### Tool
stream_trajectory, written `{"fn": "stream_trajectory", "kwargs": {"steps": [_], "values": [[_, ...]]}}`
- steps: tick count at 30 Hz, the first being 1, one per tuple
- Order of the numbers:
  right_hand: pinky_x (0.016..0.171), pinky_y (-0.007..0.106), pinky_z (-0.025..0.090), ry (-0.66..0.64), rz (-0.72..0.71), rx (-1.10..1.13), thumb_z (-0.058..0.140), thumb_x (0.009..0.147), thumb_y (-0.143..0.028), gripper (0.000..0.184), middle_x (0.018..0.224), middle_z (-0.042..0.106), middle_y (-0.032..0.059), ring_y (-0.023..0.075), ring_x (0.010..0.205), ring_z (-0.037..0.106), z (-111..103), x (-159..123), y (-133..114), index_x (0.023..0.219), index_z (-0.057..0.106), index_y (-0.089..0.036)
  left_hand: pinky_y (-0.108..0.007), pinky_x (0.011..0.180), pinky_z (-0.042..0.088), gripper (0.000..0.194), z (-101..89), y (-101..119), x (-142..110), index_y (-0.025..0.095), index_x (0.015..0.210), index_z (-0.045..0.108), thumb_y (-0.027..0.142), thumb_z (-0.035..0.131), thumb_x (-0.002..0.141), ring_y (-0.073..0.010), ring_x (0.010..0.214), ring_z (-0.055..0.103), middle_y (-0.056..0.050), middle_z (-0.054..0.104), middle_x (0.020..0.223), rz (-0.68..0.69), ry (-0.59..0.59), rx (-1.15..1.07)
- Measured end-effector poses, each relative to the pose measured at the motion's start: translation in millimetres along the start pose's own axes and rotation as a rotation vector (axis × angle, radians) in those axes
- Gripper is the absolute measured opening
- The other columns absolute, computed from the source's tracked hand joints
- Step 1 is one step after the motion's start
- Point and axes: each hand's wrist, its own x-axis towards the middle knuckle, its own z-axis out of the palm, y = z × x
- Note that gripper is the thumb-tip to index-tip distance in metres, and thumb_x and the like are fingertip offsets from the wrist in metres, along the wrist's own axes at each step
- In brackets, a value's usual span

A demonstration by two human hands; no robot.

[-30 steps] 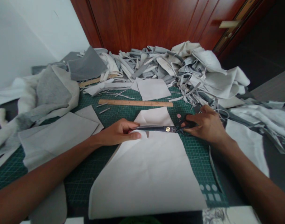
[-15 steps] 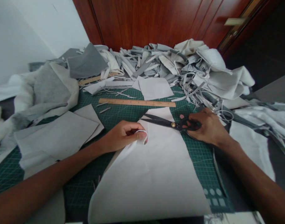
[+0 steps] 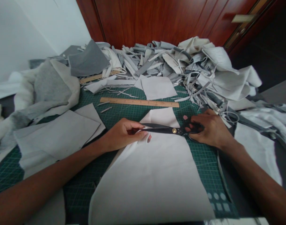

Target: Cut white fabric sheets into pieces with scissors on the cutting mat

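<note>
Right at the fabric edge (image 3: 189, 162), scissors (image 3: 173, 130)

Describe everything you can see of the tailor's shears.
The tailor's shears have long, dark metal blades, slightly parted, joined by a round brass pivot screw, with black loop handles. They lie almost level, the handles gripped by the right hand, fingers through the loops. The blade tips point toward the left hand and end beside its fingers, above the white fabric.
</note>
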Motion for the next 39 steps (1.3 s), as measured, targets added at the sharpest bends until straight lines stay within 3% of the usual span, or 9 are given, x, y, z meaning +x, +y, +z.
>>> {"fn": "stream_trajectory", "kwargs": {"steps": [11, 19, 33, 39], "values": [[0.074, 0.038, 0.037, 0.077, -0.034, -0.143, 0.059, 0.086, -0.037, 0.019, 0.062, 0.058, 0.0011, 0.019, 0.057, 0.05, -3.9, -0.2, -1.0, 0.073, 0.059, -0.023, -0.017, 0.048, 0.03, 0.031, -3.7, 0.2, -0.9, 0.01, 0.099, 0.082, 0.037, 0.068, 0.092, -0.0082, 0.054, 0.048, -0.005, 0.072, 0.071, 0.006, -0.052, 0.028], [0.073, 0.038, 0.035, -0.008, -0.074, -0.122, 0.06, 0.085, -0.035, 0.017, 0.063, 0.059, 0.0012, 0.0199, 0.059, 0.051, -9.1, -0.7, 3.1, 0.073, 0.058, -0.023, -0.017, 0.043, 0.02, 0.029, 0.4, 2.6, -2.0, 0.009, 0.101, 0.083, 0.034, 0.07, 0.091, -0.0049, 0.047, 0.033, 0.0, 0.063, 0.059, 0.042, -0.004, 0.055], [0.073, 0.038, 0.035, 0.012, -0.106, -0.1, 0.06, 0.086, -0.032, 0.021, 0.06, 0.054, 0.0001, 0.0184, 0.056, 0.05, -11.3, -0.1, 4.0, 0.068, 0.052, -0.024, -0.018, 0.043, 0.021, 0.031, -0.4, 1.3, -2.1, 0.009, 0.104, 0.082, 0.035, 0.072, 0.089, -0.0061, 0.048, 0.037, -0.003, 0.067, 0.063, 0.064, -0.011, 0.069], [0.072, 0.037, 0.034, 0.011, -0.103, -0.095, 0.059, 0.088, -0.035, 0.024, 0.06, 0.056, 0.0004, 0.0181, 0.056, 0.049, -11.1, -0.3, 3.2, 0.067, 0.054, -0.024, -0.016, 0.05, 0.035, 0.025, -1.6, 1.7, -1.2, 0.008, 0.1, 0.081, 0.029, 0.075, 0.087, -0.0087, 0.057, 0.053, -0.004, 0.071, 0.071, 0.077, -0.039, -0.006]]}}
